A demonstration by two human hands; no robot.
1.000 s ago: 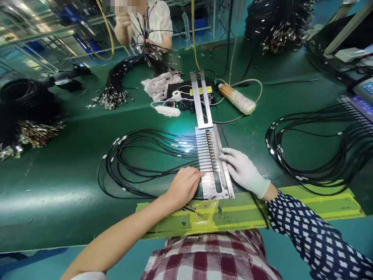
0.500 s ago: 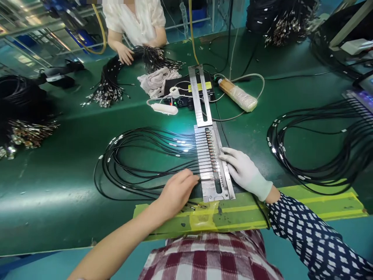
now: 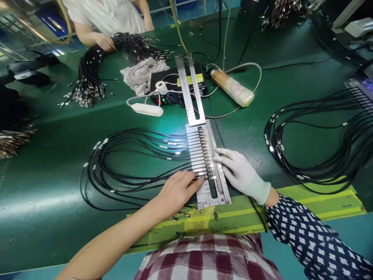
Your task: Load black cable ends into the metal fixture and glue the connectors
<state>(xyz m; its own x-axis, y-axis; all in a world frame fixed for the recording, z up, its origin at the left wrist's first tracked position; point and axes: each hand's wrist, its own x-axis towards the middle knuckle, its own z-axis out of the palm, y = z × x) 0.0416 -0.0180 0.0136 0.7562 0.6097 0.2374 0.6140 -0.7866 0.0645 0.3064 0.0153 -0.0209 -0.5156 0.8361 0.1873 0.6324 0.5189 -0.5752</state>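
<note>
A slotted metal fixture [image 3: 207, 186] lies on the green table, with black cable ends seated in its upper slots. My bare left hand [image 3: 176, 191] rests on the fixture's left edge, fingertips pressing a black cable [image 3: 163, 175] into a slot. My right hand [image 3: 239, 171], in a white glove, lies flat against the fixture's right rail. The looped black cables [image 3: 116, 171] spread out to the left of the fixture. A few loose cable ends [image 3: 182, 214] lie on the yellow tape by my left wrist.
A second cable bundle [image 3: 320, 144] lies to the right. Behind the fixture stand a black control box [image 3: 171, 83], a metal strip [image 3: 188, 89], a white cloth [image 3: 140, 74] and a wrapped block [image 3: 230, 87]. A person's hand [image 3: 103, 41] across the table holds another cable bundle [image 3: 90, 74].
My left hand has slid slightly down along the fixture's edge. The person across the table lowered the bundle onto the table. The view shifted right and down.
</note>
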